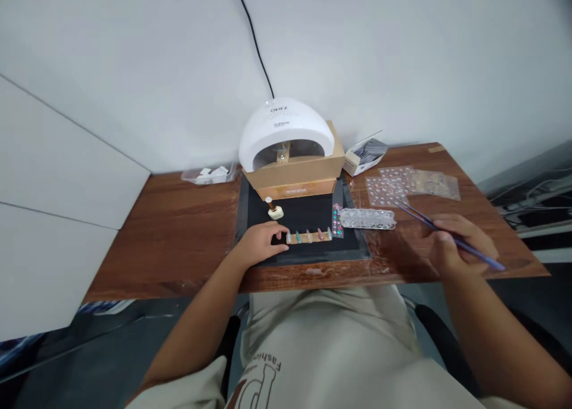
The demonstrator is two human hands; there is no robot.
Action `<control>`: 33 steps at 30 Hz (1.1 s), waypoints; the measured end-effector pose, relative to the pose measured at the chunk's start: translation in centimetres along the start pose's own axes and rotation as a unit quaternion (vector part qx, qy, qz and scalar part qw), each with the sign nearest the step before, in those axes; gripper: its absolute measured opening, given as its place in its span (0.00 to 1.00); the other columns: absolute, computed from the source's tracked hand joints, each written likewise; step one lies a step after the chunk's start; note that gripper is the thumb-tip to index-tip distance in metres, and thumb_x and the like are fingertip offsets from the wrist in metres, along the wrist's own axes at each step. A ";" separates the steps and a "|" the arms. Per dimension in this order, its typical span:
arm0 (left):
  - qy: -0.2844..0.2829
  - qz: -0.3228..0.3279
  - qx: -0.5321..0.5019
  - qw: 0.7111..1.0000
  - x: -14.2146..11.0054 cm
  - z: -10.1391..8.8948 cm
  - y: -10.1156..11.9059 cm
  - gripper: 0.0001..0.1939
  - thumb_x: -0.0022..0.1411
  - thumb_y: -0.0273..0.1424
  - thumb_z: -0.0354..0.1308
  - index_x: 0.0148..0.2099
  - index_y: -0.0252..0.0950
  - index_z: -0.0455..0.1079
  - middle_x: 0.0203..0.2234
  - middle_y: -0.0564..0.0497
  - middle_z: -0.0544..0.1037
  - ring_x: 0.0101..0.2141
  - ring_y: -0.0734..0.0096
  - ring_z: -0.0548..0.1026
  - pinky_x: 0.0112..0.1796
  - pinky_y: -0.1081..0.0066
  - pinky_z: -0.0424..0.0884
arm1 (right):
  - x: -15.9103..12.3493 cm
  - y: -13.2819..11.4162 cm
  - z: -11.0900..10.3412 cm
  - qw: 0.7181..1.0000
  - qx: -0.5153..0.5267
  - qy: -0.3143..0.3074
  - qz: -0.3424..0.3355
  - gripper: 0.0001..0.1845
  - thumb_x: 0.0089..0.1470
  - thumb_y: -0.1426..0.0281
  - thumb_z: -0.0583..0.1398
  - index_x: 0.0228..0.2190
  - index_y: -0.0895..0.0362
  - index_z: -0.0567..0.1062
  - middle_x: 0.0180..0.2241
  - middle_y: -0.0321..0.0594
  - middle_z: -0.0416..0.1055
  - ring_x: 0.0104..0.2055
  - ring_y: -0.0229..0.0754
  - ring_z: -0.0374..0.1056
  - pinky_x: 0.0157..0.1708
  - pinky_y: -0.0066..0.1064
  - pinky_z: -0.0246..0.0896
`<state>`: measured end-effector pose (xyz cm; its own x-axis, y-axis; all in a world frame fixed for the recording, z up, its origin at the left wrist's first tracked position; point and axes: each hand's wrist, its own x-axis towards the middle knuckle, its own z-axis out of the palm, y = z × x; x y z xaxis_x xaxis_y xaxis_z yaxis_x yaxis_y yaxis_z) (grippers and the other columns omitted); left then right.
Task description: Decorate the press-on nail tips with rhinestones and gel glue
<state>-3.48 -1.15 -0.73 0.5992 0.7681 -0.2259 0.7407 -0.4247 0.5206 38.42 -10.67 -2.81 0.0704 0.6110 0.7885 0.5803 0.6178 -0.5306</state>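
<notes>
My left hand [260, 242] rests on the black mat [250, 209], thumb and forefinger on either side of the left end of a tan strip [314, 238]. Several decorated false nails, silver, green and pink, stand in a row along it. In my right hand [462, 242] is a pair of purple tweezers [422, 218], held like a pen and pointing toward the left. Their tips are near the sheet of nail stickers [386, 188]. Between my hands lie a clear case [367, 218] of small sparkling pieces and a card of coloured gems [338, 220].
A white nail lamp [286, 120] sits on a cardboard box [295, 179] at the back. Before it is a small polish bottle [276, 213]. A clear tray [210, 174] is at back left, an opened white box [364, 155] and patterned sheet [433, 184] at right.
</notes>
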 end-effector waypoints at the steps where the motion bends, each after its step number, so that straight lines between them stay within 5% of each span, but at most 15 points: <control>1: 0.001 -0.007 0.003 1.000 -0.1 0.1 0.1 0.19 0.67 0.42 0.59 0.53 0.34 0.70 0.45 0.46 0.77 0.42 0.67 0.76 0.45 0.60 0.77 | -0.9 0.1 -1.0 0.999 -0.036 0.001 -0.007 0.08 0.57 0.76 0.61 0.38 0.54 0.76 0.33 0.39 0.75 0.30 0.37 0.72 0.29 0.28 0.66; 7: 0.045 -0.044 0.006 0.998 -2.5 -0.6 1.2 0.18 0.68 0.41 0.58 0.53 0.34 0.70 0.46 0.46 0.77 0.43 0.67 0.77 0.45 0.61 0.78 | -4.2 1.1 -5.9 0.979 -0.187 -0.075 -0.019 0.13 0.47 0.76 0.68 0.36 0.50 0.78 0.33 0.39 0.78 0.30 0.41 0.76 0.30 0.29 0.71; 11: 0.155 -0.077 -0.004 0.985 -6.4 -3.0 2.8 0.14 0.65 0.38 0.59 0.49 0.37 0.73 0.37 0.51 0.78 0.29 0.75 0.73 0.37 0.69 0.74 | -5.3 2.2 -7.6 0.965 -0.246 -0.088 0.004 0.15 0.48 0.74 0.67 0.38 0.47 0.77 0.35 0.39 0.79 0.31 0.44 0.77 0.32 0.33 0.72; 15: 0.272 -0.111 -0.008 0.956 -8.0 -6.1 5.4 0.15 0.65 0.41 0.55 0.47 0.37 0.74 0.35 0.50 0.77 0.33 0.72 0.74 0.36 0.70 0.71 | -5.6 3.4 -7.8 0.964 -0.255 -0.072 0.033 0.16 0.50 0.70 0.66 0.42 0.44 0.76 0.38 0.40 0.78 0.34 0.47 0.78 0.35 0.37 0.73; 23: 0.362 -0.210 0.031 0.908 0.6 -8.6 10.4 0.18 0.61 0.42 0.59 0.49 0.39 0.75 0.40 0.48 0.79 0.43 0.61 0.77 0.45 0.64 0.70 | -6.1 4.4 -6.9 0.969 -0.226 -0.035 0.093 0.15 0.54 0.66 0.62 0.45 0.40 0.74 0.41 0.42 0.76 0.38 0.54 0.77 0.41 0.49 0.73; 27: 0.370 -0.264 0.030 0.890 4.5 -8.4 11.3 0.20 0.62 0.45 0.59 0.51 0.39 0.74 0.39 0.47 0.80 0.44 0.59 0.77 0.47 0.61 0.72 | -6.3 5.0 -7.0 0.968 -0.211 -0.064 0.117 0.13 0.56 0.65 0.61 0.44 0.44 0.75 0.43 0.41 0.75 0.41 0.52 0.76 0.43 0.46 0.74; 33: 0.368 -0.322 0.032 0.872 7.1 -8.2 11.7 0.23 0.67 0.46 0.57 0.55 0.35 0.70 0.47 0.45 0.77 0.47 0.63 0.76 0.51 0.54 0.74 | -6.4 5.7 -7.0 0.967 -0.204 -0.089 0.125 0.13 0.60 0.60 0.57 0.43 0.50 0.76 0.44 0.41 0.73 0.43 0.45 0.74 0.43 0.38 0.72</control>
<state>6.98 3.29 10.51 -0.2869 0.9467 0.1464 0.8807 0.2006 0.4290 47.00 -14.53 -8.70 0.1316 0.8137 0.5661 0.8376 0.2142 -0.5026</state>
